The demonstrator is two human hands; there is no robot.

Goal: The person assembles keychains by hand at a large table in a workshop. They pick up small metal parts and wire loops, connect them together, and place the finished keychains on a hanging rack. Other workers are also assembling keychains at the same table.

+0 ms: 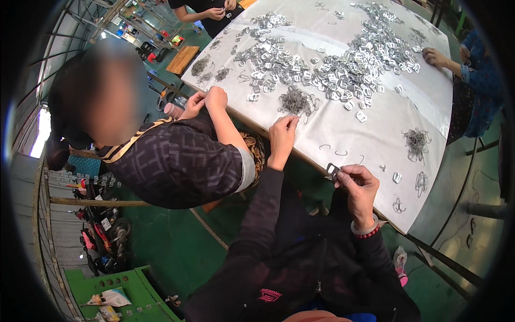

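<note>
My left hand (282, 135) reaches onto the white table (348, 134), fingertips pinched at the edge of a tangle of thin wire clips (296, 101). My right hand (358, 185) hovers at the table's near edge, its fingers closed on a small square metal buckle (332, 171). A big spread of similar metal buckles (332, 64) covers the table's middle and far part. A few loose bent wires (341, 152) lie between my two hands.
A person in a dark patterned top (177, 155) sits close on my left with both hands at the table edge. Another person's hand (434, 56) rests at the right side; a third works at the far end. Small wire piles (416, 142) lie right. Green floor below.
</note>
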